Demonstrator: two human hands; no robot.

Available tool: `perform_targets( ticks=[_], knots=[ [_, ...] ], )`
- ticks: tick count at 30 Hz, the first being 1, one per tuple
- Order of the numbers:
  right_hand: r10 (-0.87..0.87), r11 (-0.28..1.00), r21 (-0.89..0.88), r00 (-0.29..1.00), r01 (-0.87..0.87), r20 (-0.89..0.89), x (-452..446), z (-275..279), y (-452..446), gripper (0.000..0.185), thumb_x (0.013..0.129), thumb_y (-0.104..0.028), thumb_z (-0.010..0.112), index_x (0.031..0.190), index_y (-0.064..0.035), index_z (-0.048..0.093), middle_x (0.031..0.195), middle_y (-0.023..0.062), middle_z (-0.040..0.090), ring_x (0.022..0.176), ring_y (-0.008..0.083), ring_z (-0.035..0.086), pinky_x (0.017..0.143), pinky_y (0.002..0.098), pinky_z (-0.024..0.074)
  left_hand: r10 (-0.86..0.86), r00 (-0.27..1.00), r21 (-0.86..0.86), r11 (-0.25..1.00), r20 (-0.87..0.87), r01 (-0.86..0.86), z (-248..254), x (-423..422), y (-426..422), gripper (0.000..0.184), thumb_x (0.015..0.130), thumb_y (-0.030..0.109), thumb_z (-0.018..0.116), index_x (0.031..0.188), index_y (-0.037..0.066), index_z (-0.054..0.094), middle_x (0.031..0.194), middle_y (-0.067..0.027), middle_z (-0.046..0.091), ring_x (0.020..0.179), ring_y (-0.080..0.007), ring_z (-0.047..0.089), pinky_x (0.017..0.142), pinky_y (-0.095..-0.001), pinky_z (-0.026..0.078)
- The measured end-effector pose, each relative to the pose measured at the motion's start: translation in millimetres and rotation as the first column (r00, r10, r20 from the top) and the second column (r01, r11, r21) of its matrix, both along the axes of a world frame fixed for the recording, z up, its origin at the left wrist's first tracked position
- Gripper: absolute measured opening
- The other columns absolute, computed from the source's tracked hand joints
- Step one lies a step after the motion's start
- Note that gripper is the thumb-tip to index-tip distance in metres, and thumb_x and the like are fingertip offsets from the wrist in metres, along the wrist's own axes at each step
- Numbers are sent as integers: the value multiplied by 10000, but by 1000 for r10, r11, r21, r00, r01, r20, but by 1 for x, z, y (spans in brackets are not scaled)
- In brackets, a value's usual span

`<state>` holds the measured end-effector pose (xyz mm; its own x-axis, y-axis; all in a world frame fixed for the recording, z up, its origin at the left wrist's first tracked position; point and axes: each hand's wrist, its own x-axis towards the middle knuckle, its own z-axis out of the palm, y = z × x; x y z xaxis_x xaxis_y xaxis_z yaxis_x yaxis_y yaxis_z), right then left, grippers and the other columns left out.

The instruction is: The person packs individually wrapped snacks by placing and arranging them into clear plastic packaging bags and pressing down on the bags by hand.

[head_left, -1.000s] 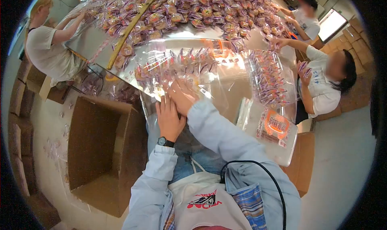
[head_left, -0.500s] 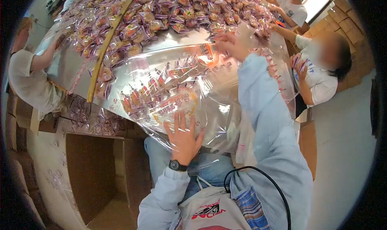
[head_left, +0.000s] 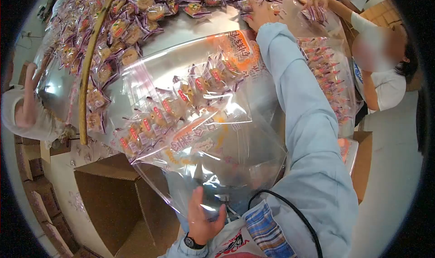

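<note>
A large clear plastic bag (head_left: 267,136) with orange and purple print lies before me, its near part hanging over the table edge. Inside it, a slanting row of small wrapped pastries (head_left: 158,115) shows through the film. My left hand (head_left: 206,219), with a black watch on the wrist, is at the bag's near edge, thumb and fingers apart, holding nothing. Beyond the bag's far edge, my right hand (head_left: 262,14) reaches with outstretched fingers to the near side of a heap of wrapped pastries (head_left: 145,4); its fingertips are at the packets.
A long wooden stick (head_left: 93,54) lies across the heap at left. Another filled bag (head_left: 324,77) rests right of my arm. Open cardboard boxes (head_left: 108,185) stand below left. Co-workers sit around the table; one person's hand (head_left: 317,4) at right is over packets.
My right hand has moved farther out to the heap. My left hand has slid off the bag's print, back toward my body. The view has shifted closer to the bag.
</note>
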<state>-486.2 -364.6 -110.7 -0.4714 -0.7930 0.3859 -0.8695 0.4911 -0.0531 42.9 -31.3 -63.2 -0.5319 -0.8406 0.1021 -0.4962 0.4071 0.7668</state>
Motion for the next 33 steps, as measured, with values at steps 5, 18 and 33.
perform_targets(
  ticks=[5,18,33],
  knots=[
    [98,995,-16,995,-99,-22,-11,-2,-6,734,891,-516,722,1529,-326,415,1316,266,525,1125,481,637,883,557,555,-115,991,62,991,-70,120,11,-17,-7,578,783,54,809,1307,-42,587,1215,-218,662,1129,-391,656,989,-453,512],
    [690,706,-708,257,-34,676,69,153,155,614,957,-415,706,1440,-116,476,1258,99,602,1034,226,671,730,369,588,144,955,-396,918,259,-31,37,4,0,637,765,267,868,1338,121,631,1397,-136,591,1279,-345,505,1091,-539,329],
    [-118,949,-96,-620,-301,775,318,82,427,624,987,-226,714,1488,-71,376,1344,126,620,1097,204,679,939,343,557,211,940,-453,834,-266,-316,62,-7,-27,187,842,-22,760,1024,19,754,926,-133,734,786,-267,692,706,-349,548]
  ],
)
